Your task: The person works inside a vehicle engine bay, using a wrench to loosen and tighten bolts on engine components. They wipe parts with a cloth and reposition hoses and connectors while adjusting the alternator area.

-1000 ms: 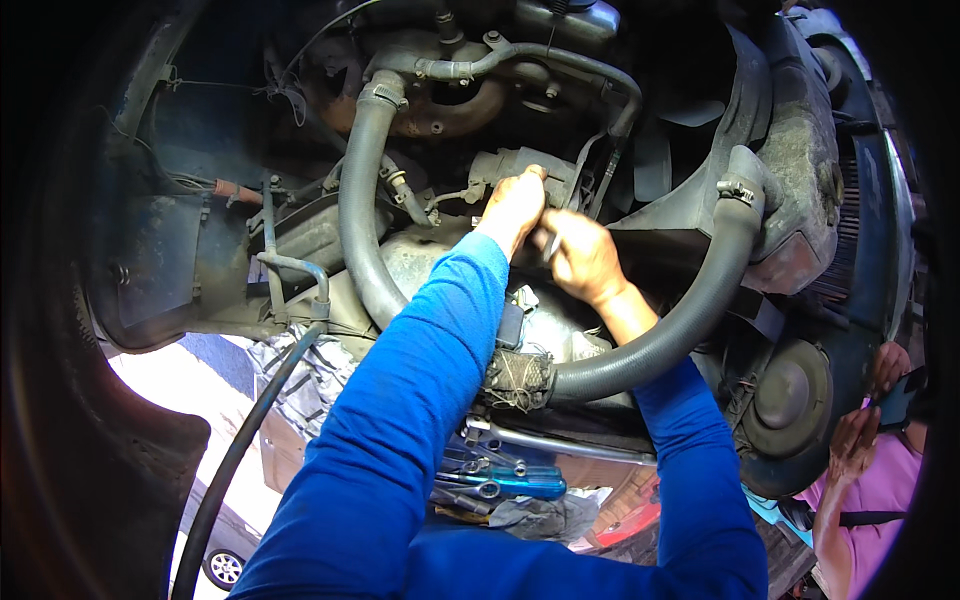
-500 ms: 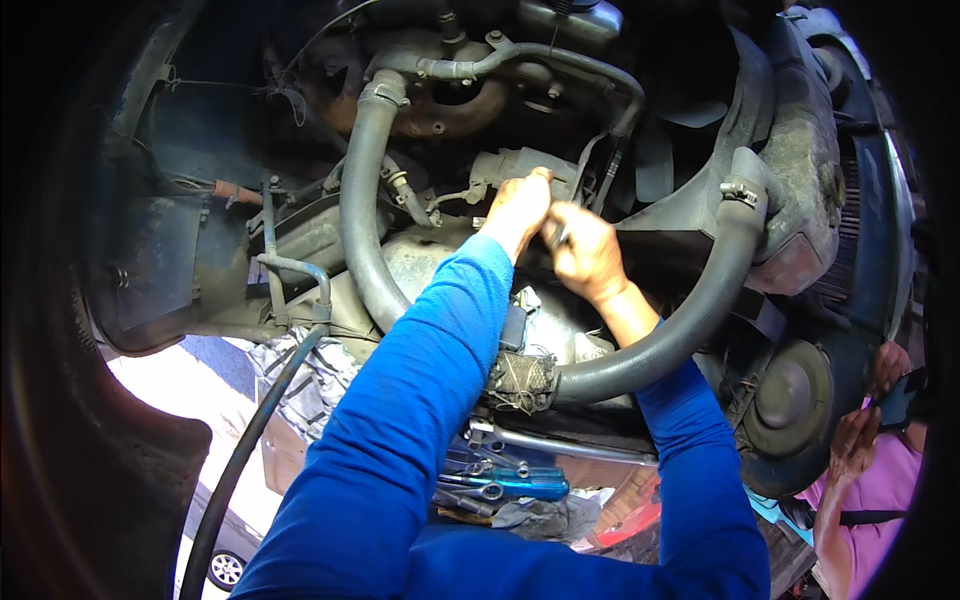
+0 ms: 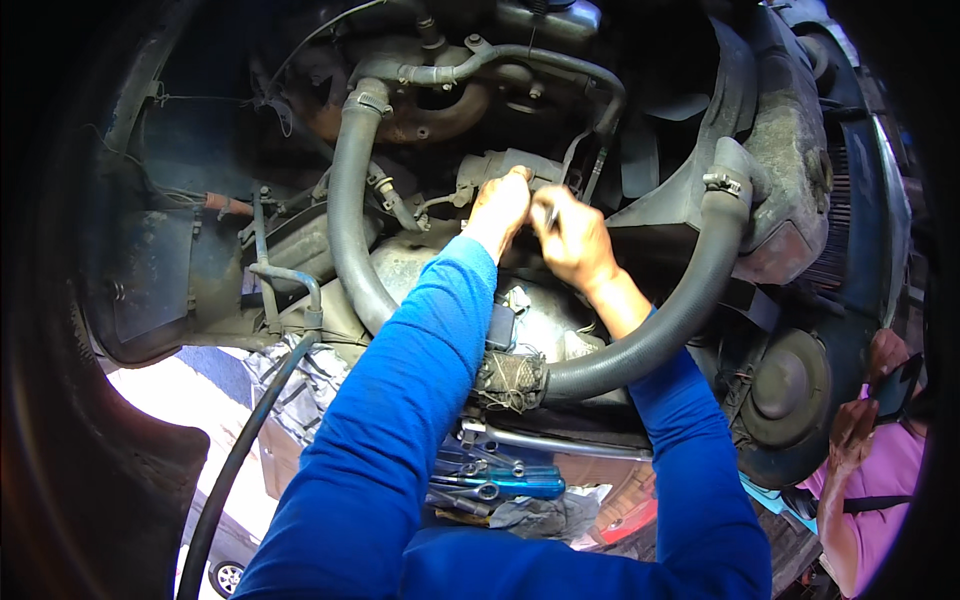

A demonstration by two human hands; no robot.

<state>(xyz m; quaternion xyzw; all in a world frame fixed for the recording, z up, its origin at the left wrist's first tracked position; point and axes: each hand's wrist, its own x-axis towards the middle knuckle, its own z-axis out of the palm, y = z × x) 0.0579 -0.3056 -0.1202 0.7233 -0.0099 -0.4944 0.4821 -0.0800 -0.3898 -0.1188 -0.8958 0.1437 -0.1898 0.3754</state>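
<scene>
Metal cylinder, grey and dusty [image 3: 488, 168], sits in the upper centre of the frame, with the bare left hand [image 3: 497, 208] against its lower side and the bare right hand [image 3: 578, 240] just to the right of it. Since the earlier pictures the whole view has slid a little leftward, and the right fist has risen slightly relative to the left hand. The left hand stays by the cylinder, so the work seems to remain at that one spot, with the right hand doing most of the moving.

The right fingers are curled tightly around a small dark, narrow piece [image 3: 551, 216], partly blurred. The left fingers are bent, one tip touching the cylinder; the others are hidden, so I cannot tell how far apart they are or whether they grasp anything.

The cylinder's long axis runs roughly across the frame, dipping slightly toward the right; its left end points at a ribbed black rubber hose [image 3: 352, 215] in the left centre. The visible bit of the dark piece looks nearly upright, but its full length is concealed. A thick, curved black hose [image 3: 690, 295] crosses the right forearm, while a tool with a translucent blue handle [image 3: 525, 482] lies at lower centre.
</scene>
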